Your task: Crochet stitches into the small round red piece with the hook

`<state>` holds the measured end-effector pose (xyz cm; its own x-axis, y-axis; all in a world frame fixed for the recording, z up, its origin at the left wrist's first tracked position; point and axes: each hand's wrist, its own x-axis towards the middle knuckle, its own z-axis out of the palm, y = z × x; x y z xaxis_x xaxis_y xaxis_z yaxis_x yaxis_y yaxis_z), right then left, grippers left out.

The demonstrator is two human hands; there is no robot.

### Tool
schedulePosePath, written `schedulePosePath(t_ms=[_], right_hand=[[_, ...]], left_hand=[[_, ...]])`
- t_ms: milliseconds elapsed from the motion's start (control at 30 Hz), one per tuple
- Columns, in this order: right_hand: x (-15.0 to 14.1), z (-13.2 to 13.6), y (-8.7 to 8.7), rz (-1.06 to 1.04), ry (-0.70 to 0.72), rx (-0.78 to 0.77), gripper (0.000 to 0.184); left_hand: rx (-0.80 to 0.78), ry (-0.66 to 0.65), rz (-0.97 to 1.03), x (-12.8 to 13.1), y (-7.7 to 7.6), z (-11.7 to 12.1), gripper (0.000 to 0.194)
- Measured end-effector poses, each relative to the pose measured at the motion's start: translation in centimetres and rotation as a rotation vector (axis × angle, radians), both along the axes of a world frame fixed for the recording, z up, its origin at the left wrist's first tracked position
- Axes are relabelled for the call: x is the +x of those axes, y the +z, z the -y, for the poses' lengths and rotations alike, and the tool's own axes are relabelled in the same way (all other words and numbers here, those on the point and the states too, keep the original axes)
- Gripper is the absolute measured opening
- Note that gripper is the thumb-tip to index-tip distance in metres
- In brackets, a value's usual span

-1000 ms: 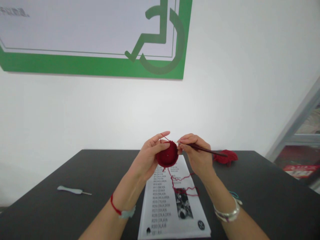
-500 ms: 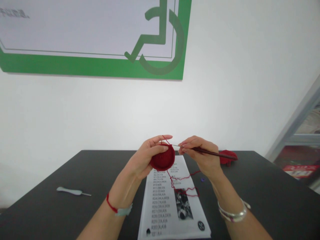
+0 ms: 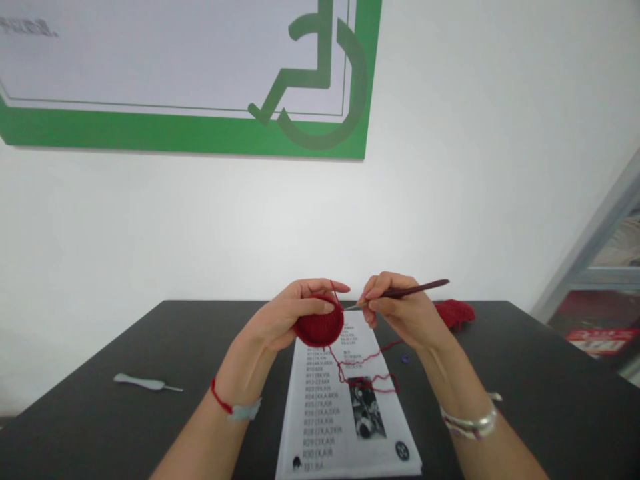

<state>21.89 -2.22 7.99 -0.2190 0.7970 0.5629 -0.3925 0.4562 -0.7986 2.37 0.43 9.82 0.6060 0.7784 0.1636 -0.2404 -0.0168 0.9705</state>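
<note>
My left hand (image 3: 295, 310) pinches a round, cup-shaped piece of red crochet (image 3: 320, 325) with the thumb over its near side. A strand of red yarn (image 3: 334, 291) runs over the stretched index finger down to the rim of the piece. My right hand (image 3: 395, 307) is closed around a crochet hook (image 3: 415, 289) with a dark red handle. The hook's thin metal tip meets the right edge of the crochet; whether it sits inside a stitch is too small to tell. Loose red yarn trails below the piece across the printed sheets.
Printed pattern sheets (image 3: 320, 427) lie on the black table (image 3: 200, 347) under my hands. Left of them is a pale-handled hook (image 3: 145, 383). A small purple ring-like item (image 3: 405, 359) lies to the right, and a red yarn bundle (image 3: 456, 313) rests behind my right hand.
The crochet piece and my left hand have shifted slightly down and left. My right hand has turned the hook, so its handle end now points up and right instead of slightly down.
</note>
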Motion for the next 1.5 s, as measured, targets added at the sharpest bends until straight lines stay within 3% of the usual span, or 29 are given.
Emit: schedulePosePath(t_ms=[100,200,333,567,700,1100,1333,1500], right_hand=[[-1.3,0.0,-0.1,-0.129,-0.03,-0.125,0.009],[-2.6,0.1,-0.4,-0.228,-0.159,-0.092,0.007],[-3.1,0.0,-0.7,-0.246,-0.299,0.051,0.007],[-1.8,-0.5,-0.6,-0.189,-0.138,0.071,0.008],[-1.2,-0.4,-0.7,-0.114,-0.153,0.136,0.009],[-2.1,0.9,-1.1,0.178,-0.566,0.491,0.018],[-3.9,2.0,-1.0,0.35,-0.859,0.768,0.02],[-4.7,1.5,-2.0,0.311,-0.944,0.74,0.02]], left_hand=[[0.15,0.247,0.066,1.1,-0.3,0.5,0.03],[0.214,0.395,0.135,2.2,-0.6,1.0,0.031],[0.178,0.306,0.166,2.5,-0.7,1.3,0.027],[0.168,0.233,0.185,1.9,-0.3,1.2,0.03],[0.181,0.269,0.165,1.9,-0.3,1.4,0.029],[0.196,0.405,0.147,2.3,0.0,2.0,0.029],[0.304,0.547,0.113,2.9,-0.3,2.3,0.031],[0.397,0.696,0.034,3.1,-0.7,2.3,0.035]])
